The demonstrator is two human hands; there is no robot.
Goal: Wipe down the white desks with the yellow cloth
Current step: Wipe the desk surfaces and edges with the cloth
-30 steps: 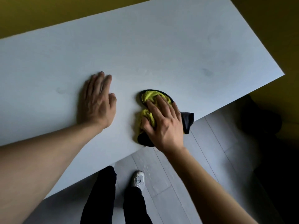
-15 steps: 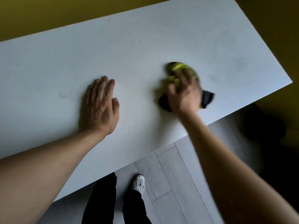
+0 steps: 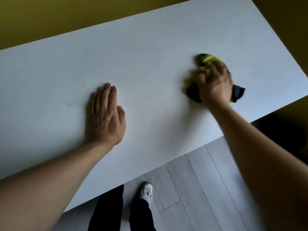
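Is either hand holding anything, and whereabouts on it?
The right hand grips the bunched yellow cloth from above, near its middle, on the white desk. The left hand rests flat on the desk, holding nothing.

Grey plank floor [image 3: 191,189], yellow wall [image 3: 66,17]

the right hand [image 3: 215,85] at right of the frame is motion-blurred, hiding the middle of the yellow cloth [image 3: 209,60]. the white desk [image 3: 150,64] is cut off at the left and top edges.
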